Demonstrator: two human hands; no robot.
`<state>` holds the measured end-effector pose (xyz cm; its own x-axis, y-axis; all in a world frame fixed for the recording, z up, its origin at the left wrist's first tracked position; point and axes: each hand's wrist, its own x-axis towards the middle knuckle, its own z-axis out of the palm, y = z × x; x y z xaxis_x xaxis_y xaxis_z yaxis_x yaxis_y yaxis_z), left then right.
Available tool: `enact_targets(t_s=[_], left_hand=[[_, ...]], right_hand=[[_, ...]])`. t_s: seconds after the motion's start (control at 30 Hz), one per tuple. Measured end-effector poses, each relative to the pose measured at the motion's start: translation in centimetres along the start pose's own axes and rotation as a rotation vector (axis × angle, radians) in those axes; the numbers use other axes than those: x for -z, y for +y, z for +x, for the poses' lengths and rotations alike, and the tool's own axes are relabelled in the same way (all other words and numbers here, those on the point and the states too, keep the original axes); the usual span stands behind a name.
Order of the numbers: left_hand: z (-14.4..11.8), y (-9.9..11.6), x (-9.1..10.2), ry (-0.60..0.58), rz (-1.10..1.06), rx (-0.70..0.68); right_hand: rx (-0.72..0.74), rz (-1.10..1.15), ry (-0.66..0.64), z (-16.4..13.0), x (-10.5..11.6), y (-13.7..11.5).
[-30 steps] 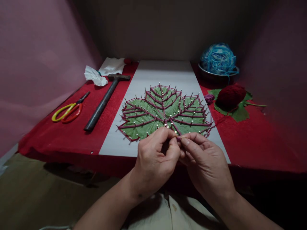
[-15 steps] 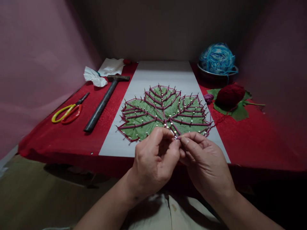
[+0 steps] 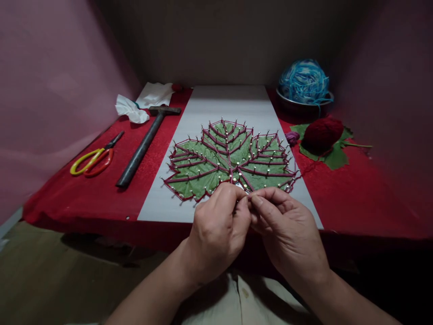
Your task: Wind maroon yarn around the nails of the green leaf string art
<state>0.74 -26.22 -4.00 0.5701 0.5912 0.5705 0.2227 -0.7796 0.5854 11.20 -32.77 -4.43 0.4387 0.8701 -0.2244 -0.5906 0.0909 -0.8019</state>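
Note:
A green leaf [image 3: 196, 174] lies on a grey-white board [image 3: 233, 101], ringed and veined by several nails with dark red and purple yarn [image 3: 250, 170] strung between them. At the leaf's lower edge, my left hand [image 3: 219, 221] is closed, thumb and forefinger pinching the yarn. My right hand [image 3: 291, 225] pinches the same yarn just beside it, so the fingertips of both hands nearly touch. The short piece between them is mostly hidden by the fingers. From the leaf's right side, a strand trails toward a dark red yarn ball [image 3: 324, 134].
Left of the board lie a hammer [image 3: 140, 149], yellow-and-red-handled scissors [image 3: 94, 158] and crumpled white tissue [image 3: 131, 109]. On the right stand a metal bowl [image 3: 294, 106] holding blue yarn [image 3: 304, 81], a loose leaf [image 3: 338, 158] and a small purple yarn bundle [image 3: 292, 137]. Red cloth [image 3: 365, 198] covers the table.
My left fingers have curled in tighter against the right fingertips, closing the gap between thumb and forefinger. The whole view has shifted slightly; the objects on the table stay in place.

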Motion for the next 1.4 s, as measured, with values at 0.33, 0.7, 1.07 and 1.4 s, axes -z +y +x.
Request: enact_targets(t_s=[0.33,0.7,1.07,1.4], left_hand=[[-0.1,0.1,0.0,0.026,-0.004,0.133],[-0.1,0.2,-0.2,0.059,-0.15,0.173],[-0.1,0.2,-0.3,0.079,-0.142,0.225],[0.1,0.3,0.0,0.02,-0.08,0.134]], right_hand=[[-0.019,0.02,0.005,0.0,-0.1,-0.3],[0.022,-0.016,-0.029,0.0,-0.1,-0.3],[0.061,-0.09,-0.051,-0.2,0.7,0.0],[0.106,-0.194,-0.112,0.0,-0.2,-1.0]])
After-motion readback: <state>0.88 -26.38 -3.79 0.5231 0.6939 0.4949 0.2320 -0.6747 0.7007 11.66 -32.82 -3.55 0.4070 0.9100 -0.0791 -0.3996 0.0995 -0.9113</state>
